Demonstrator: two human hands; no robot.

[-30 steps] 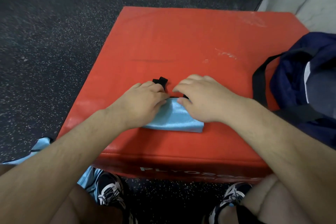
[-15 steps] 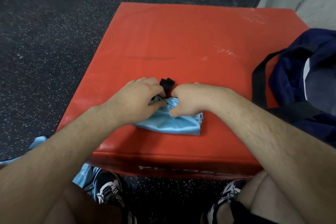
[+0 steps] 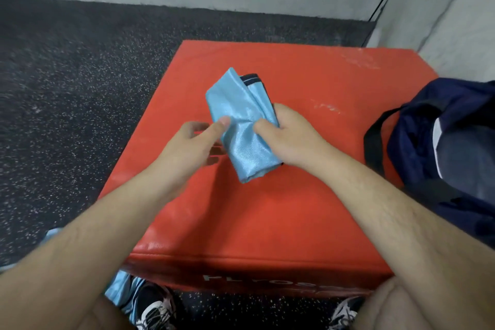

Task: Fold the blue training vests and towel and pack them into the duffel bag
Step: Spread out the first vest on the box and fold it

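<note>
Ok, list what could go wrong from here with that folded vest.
1. The folded vest is shiny fabric held off the red box, with the right hand round its middle and the left hand pinching an edge. Its loose ends could unfold on the way to the duffel bag.
2. More blue fabric lies on the floor by the shoes and could get stepped on.

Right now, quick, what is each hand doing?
Left hand: thumb on the folded blue vest; grip cannot be told.
Right hand: holding the vest.
</note>
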